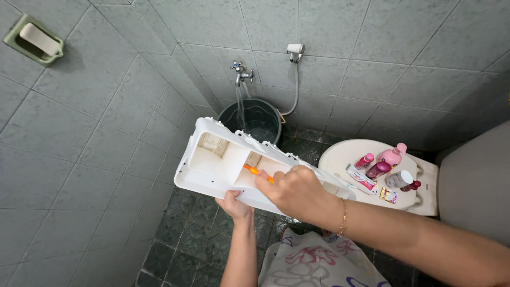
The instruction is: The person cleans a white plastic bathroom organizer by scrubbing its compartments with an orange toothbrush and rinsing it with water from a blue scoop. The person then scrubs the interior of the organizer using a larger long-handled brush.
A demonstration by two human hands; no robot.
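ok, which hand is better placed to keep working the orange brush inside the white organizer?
Probably the right. The right hand already grips the orange brush inside the white organizer; the left hand is under its lower edge, supporting it.

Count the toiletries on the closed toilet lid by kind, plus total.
On the toilet lid:
Pink bottles: 3
White jar: 1
Tube: 1
Sachet: 1
Small dark red item: 1, kind unclear
Total: 7

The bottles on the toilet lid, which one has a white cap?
The stubby bottle at the right of the group on the toilet lid. The pale pink bottle and two darker pink ones beside it have pink caps.
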